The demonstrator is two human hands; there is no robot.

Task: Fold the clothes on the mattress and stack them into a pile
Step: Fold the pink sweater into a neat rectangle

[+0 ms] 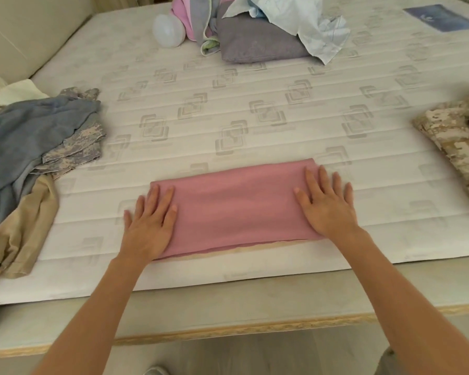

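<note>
Pressing flat: left hand (149, 226), right hand (326, 204) (straight fingers (322, 175)) on smooth pink rectangle (236, 209).

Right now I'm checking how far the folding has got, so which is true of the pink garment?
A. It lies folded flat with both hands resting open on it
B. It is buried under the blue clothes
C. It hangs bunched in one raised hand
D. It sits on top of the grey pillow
A: the pink garment lies as a flat folded rectangle near the mattress edge, with the left hand and right hand laid open on its ends.
</note>
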